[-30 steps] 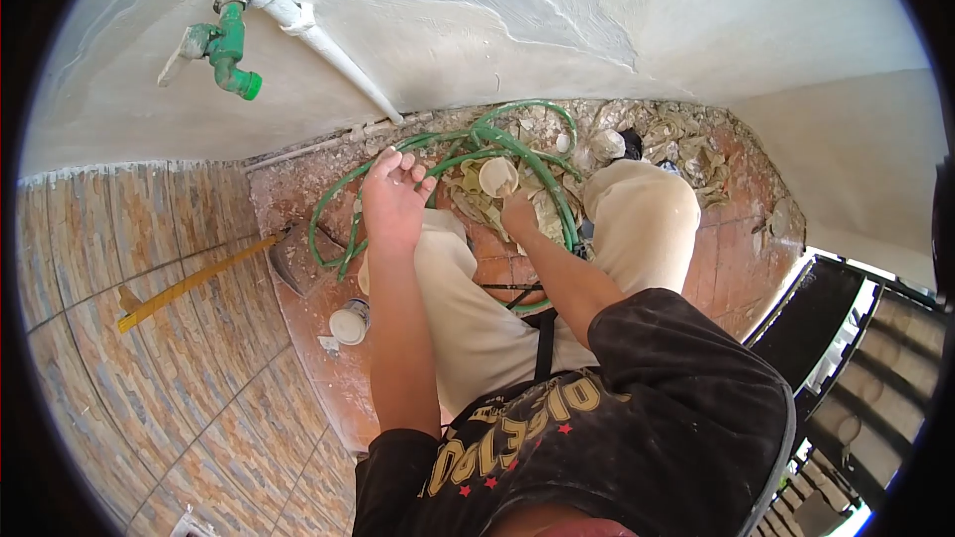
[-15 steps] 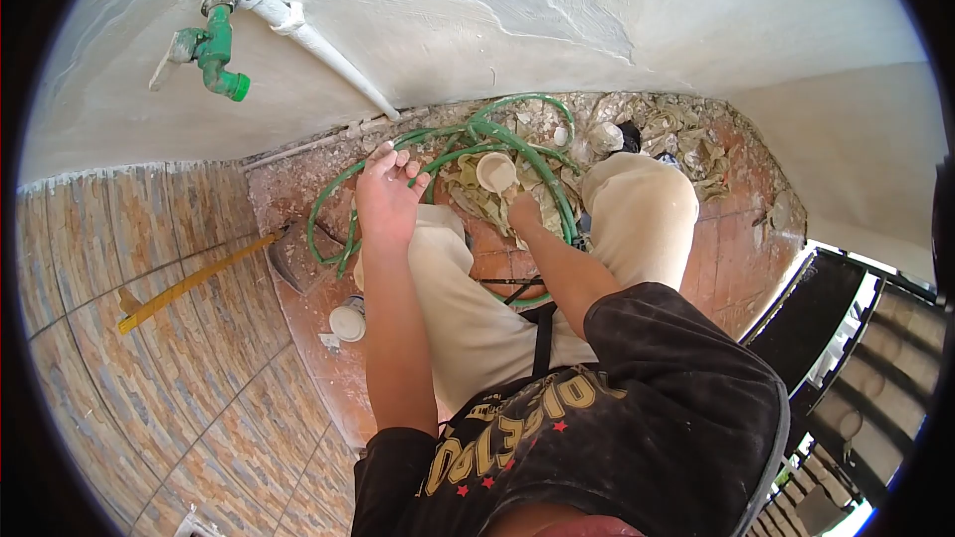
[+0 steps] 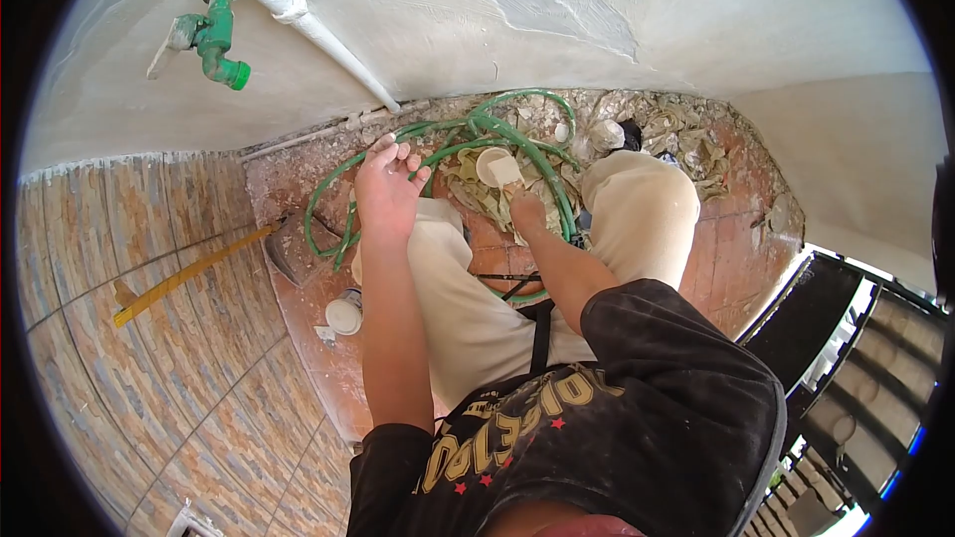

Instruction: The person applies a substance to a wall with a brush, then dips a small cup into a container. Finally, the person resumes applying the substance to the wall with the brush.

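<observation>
My right hand (image 3: 528, 214) is closed around a small flat-ended tool with a tan handle part and a whitish, squarish tip (image 3: 504, 173). Whether it is a putty knife or a brush is not clear. The tip is over a round, pale, shallow container (image 3: 488, 161) that sits among crumpled papers between my knees. My left hand (image 3: 388, 189) hangs in the air above my left knee, fingers loosely bent and apart, with whitish smears on the fingertips. It holds nothing that I can see. Behind it runs a green hose (image 3: 532, 154), coiled around the container.
A green tap (image 3: 216, 40) on a white pipe (image 3: 323, 38) juts from the plastered wall. On the left lie a yellow-handled tool (image 3: 194, 273) and an open can (image 3: 344, 314). Rubble and scraps (image 3: 686, 134) line the wall's foot; a dark metal gate (image 3: 846, 358) stands right.
The tool in my right hand has shifted slightly, and its whitish tip now shows over the container. My left hand stays nearly where it was. The view has moved a little.
</observation>
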Demonstrator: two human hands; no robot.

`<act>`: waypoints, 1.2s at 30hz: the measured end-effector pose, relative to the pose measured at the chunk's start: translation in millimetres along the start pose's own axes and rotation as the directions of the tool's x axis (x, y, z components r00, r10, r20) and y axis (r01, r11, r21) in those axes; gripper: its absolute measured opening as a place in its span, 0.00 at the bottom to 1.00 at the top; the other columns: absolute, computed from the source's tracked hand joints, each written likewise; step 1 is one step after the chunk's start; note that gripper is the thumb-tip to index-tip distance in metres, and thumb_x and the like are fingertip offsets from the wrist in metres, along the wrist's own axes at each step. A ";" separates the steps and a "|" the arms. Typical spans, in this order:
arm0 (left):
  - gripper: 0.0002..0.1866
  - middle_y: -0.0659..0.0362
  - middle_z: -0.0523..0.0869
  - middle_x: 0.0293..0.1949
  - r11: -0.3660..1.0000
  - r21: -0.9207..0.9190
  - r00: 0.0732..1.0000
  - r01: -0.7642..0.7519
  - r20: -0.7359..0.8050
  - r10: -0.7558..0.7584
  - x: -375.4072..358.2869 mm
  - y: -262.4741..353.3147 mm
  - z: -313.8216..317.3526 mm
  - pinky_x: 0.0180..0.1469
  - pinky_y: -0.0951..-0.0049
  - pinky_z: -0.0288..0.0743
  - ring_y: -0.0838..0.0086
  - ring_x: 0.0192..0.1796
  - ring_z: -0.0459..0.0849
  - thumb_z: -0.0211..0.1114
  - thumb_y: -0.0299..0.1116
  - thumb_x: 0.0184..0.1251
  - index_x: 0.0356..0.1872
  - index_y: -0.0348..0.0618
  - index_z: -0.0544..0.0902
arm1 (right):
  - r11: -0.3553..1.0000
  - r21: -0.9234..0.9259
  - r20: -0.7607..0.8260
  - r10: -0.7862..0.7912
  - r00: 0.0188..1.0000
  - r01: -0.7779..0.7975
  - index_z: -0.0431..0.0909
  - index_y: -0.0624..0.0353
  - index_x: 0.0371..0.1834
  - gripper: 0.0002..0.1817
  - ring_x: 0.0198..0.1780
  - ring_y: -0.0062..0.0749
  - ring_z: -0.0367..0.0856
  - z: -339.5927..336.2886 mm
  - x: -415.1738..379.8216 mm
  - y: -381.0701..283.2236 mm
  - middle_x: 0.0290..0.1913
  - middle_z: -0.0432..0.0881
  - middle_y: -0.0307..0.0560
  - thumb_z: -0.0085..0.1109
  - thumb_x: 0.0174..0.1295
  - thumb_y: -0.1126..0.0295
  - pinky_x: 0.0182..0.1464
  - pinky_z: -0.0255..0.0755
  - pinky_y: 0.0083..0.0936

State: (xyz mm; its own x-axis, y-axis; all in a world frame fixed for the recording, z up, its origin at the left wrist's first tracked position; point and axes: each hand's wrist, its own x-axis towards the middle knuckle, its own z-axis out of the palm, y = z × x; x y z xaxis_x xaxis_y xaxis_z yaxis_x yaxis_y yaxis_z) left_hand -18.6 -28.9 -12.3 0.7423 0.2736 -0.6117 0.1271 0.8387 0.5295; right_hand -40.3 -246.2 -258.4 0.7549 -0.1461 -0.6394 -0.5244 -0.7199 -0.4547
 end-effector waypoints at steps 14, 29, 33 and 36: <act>0.05 0.62 0.72 0.28 1.000 -0.002 1.000 -0.005 -0.009 0.005 -2.4 -0.4 1.0 0.35 0.71 0.64 0.74 0.30 0.69 0.54 0.24 0.63 0.38 0.46 0.73 | 0.990 -0.141 0.142 0.050 0.989 -0.030 0.79 0.63 0.45 0.27 0.52 0.53 0.77 -10.4 -9.3 -12.9 0.50 0.78 0.61 0.37 0.64 0.52 0.55 0.68 0.43; 0.05 0.62 0.72 0.27 1.000 0.001 0.999 -0.014 -0.034 0.014 -2.0 1.3 4.8 0.34 0.71 0.64 0.73 0.29 0.69 0.54 0.24 0.62 0.37 0.45 0.73 | 0.994 -0.102 0.128 0.057 0.990 -0.044 0.79 0.68 0.41 0.26 0.50 0.59 0.77 -7.2 -10.3 -18.1 0.46 0.78 0.66 0.38 0.61 0.55 0.53 0.68 0.45; 0.05 0.62 0.72 0.27 1.000 0.006 1.000 -0.019 -0.014 0.019 -3.3 0.3 3.2 0.34 0.71 0.64 0.73 0.29 0.69 0.54 0.24 0.62 0.38 0.45 0.73 | 0.997 -0.069 0.114 0.053 0.992 -0.045 0.80 0.67 0.42 0.25 0.51 0.58 0.76 -6.5 -12.4 -18.4 0.47 0.78 0.66 0.39 0.61 0.56 0.54 0.67 0.44; 0.05 0.63 0.72 0.27 1.000 0.009 1.000 -0.019 -0.015 0.019 -3.6 0.8 2.7 0.34 0.71 0.64 0.74 0.30 0.69 0.54 0.24 0.62 0.38 0.45 0.73 | 0.993 -0.113 0.152 0.004 0.988 0.013 0.80 0.66 0.43 0.26 0.53 0.56 0.75 8.1 6.3 -4.5 0.49 0.78 0.65 0.38 0.61 0.56 0.55 0.67 0.44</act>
State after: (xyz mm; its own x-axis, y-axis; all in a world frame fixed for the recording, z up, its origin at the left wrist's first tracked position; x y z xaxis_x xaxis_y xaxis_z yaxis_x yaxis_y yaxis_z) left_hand -19.4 -30.5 -8.2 0.7346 0.2965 -0.6103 0.1194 0.8290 0.5464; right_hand -36.4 -238.4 -265.4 0.6842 -0.0445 -0.7280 -0.4666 -0.7939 -0.3900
